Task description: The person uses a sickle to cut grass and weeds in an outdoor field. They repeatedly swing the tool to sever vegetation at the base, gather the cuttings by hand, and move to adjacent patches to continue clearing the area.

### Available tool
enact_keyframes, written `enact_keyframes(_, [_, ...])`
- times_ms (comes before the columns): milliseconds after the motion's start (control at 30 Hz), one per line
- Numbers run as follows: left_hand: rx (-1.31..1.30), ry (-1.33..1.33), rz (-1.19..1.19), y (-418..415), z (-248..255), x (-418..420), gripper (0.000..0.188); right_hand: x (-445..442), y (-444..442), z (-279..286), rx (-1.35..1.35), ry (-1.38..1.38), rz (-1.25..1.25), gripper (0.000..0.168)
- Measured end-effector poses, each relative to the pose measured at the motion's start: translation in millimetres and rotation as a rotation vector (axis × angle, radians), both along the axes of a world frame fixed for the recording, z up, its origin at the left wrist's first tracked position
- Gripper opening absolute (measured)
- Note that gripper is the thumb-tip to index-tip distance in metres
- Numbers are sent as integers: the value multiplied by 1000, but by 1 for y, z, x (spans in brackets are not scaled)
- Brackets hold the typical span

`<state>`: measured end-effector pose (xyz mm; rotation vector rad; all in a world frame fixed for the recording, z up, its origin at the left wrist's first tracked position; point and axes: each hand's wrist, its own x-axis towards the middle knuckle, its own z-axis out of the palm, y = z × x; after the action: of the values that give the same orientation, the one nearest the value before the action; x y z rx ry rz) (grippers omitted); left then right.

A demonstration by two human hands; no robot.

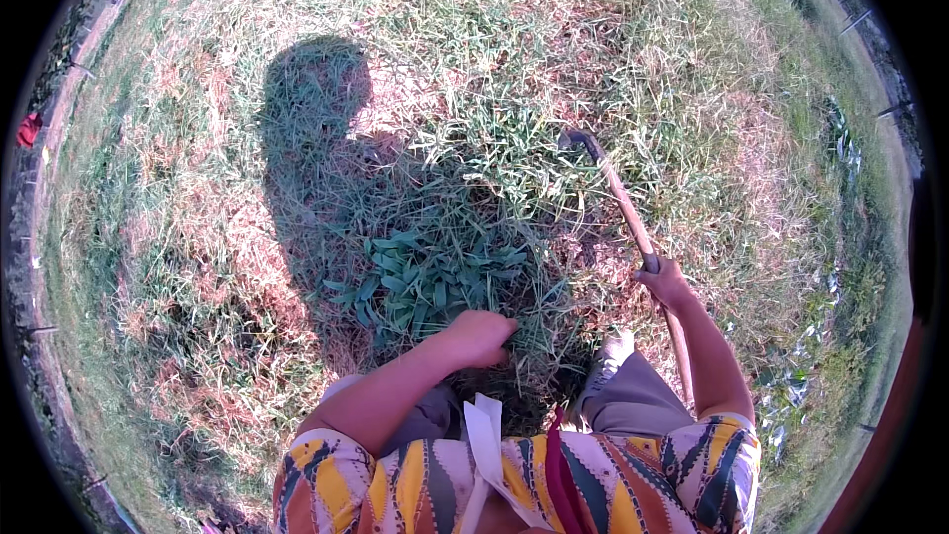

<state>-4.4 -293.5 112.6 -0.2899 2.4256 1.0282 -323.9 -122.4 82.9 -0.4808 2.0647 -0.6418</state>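
Observation:
My right hand [665, 282] is closed around the wooden handle [629, 211] of a long tool, perhaps a hoe. Its curved dark metal neck [590, 142] ends among the grass; the blade is hard to make out. The lower handle runs back beside my right leg. Low over the ground in front of me, my left hand [480, 339] has its fingers curled by some grass stems; whether it grips them cannot be told. Just beyond it grows a clump of broad-leaved green plants [415, 274], in my shadow.
Grass, partly dry [230, 237], covers the ground around me. My shoe [614, 356] stands right of the left hand. Larger leafy plants [793, 386] grow at the right. Thin posts [856, 21] line the far edge, and a red object [29, 130] lies far left.

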Motion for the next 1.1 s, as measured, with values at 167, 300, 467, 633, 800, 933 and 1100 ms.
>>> enact_keyframes(167, [23, 15, -20, 1, 5, -18, 28, 12, -38, 1, -14, 40, -190, 22])
enact_keyframes(300, [33, 76, 3, -5, 8, -7, 27, 38, 57, -11, 72, -377, -260, 21])
enact_keyframes(467, [26, -30, -7, -3, 10, -8, 27, 24, 89, 4, 88, -281, -283, 17])
enact_keyframes(633, [42, 26, -83, 18, 11, -24, 27, 10, -5, 6, -55, 26, -281, 25])
enact_keyframes(800, [37, -16, -59, 15, 15, -13, 28, 49, 59, -35, 49, -366, -100, 22])
enact_keyframes(933, [5, -66, -31, 6, 17, -1, 29, 28, 51, -16, 24, -343, -68, 20])
enact_keyframes(1100, [3, -40, -16, 5, 15, -3, 28, 13, -38, 6, -101, -88, -142, 23])
